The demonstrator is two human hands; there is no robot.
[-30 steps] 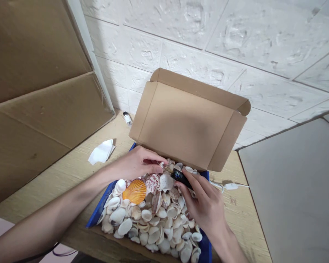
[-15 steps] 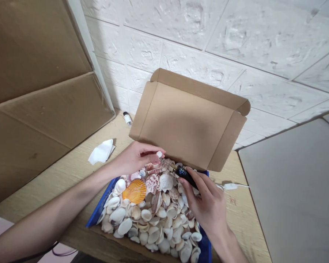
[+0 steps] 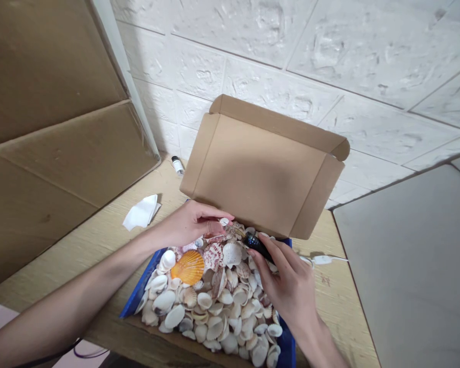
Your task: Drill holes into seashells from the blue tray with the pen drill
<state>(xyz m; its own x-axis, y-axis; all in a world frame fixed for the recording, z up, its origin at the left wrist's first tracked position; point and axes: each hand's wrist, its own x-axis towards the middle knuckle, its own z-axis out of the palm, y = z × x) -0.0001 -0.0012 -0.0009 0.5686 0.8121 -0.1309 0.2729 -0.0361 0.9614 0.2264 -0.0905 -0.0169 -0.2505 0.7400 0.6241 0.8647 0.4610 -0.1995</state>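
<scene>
1. The left hand [image 3: 193, 225] pinches a small white shell [image 3: 224, 222] between thumb and fingertips, its grip clamped on the shell, which pokes out at the hand's 3 o'clock, above the far end of the box.
2. The right hand [image 3: 287, 286] has its grip closed round a small black tool [image 3: 255, 242]; the tool juts from the fingers toward 10 o'clock, its thin tip just beside the small white shell. Whether tip and shell touch cannot be told.
3. Both hands hover over a blue box [image 3: 138, 296] heaped with pale shells [image 3: 222, 312]. An orange scallop shell [image 3: 188, 268] lies at 6 o'clock of the left hand.
4. The box's brown cardboard lid [image 3: 258, 171] stands open at 12 o'clock of the hands.
5. On the wooden counter [image 3: 99, 240], a folded white tissue [image 3: 141, 212] lies at 9 o'clock of the left hand, a little bottle [image 3: 177, 165] stands at 11 o'clock near the wall, and a white cable [image 3: 322, 260] lies at 3 o'clock of the tool.
</scene>
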